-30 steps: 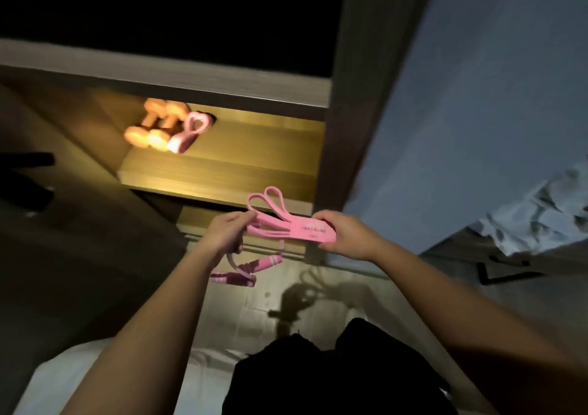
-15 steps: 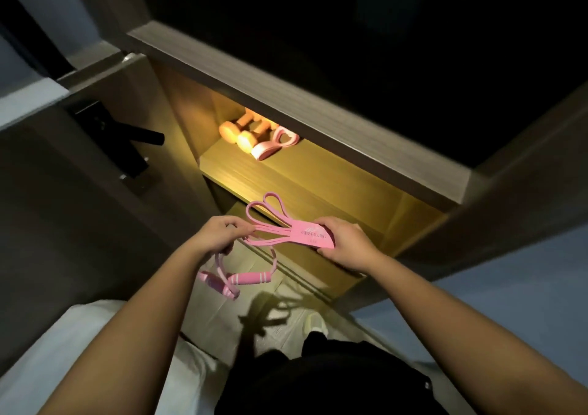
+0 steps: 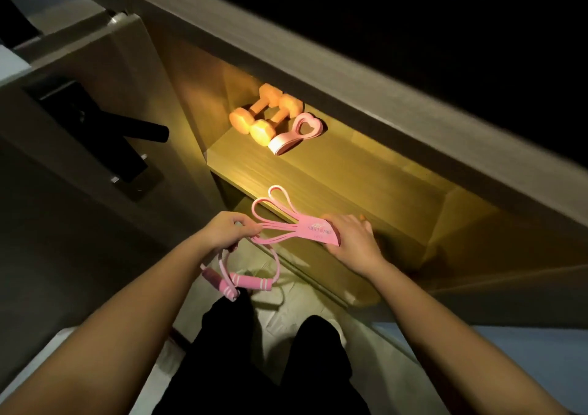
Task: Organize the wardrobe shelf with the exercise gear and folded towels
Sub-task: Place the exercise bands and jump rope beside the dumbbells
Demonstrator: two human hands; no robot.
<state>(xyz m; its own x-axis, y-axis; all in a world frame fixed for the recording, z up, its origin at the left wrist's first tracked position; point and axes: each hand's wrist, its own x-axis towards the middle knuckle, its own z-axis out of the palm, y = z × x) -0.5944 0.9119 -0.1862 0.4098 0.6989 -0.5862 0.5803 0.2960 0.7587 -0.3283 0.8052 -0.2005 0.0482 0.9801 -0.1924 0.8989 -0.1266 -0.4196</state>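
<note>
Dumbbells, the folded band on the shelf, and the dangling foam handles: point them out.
dumbbells point(image 3: 262, 130): head view, front one's near end.
folded band point(image 3: 280, 144): head view, near folded end.
foam handles point(image 3: 251, 282): head view, middle of one handle.

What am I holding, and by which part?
Right hand holds the pink resistance bands at their printed end; left hand pinches their strands and the loop of a pink tube.

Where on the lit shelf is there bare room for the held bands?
Crowded only at the back left: two dumbbells and a folded pink band sit side by side. The shelf board is bare from that band rightward to the side wall, and along its front edge.
</note>
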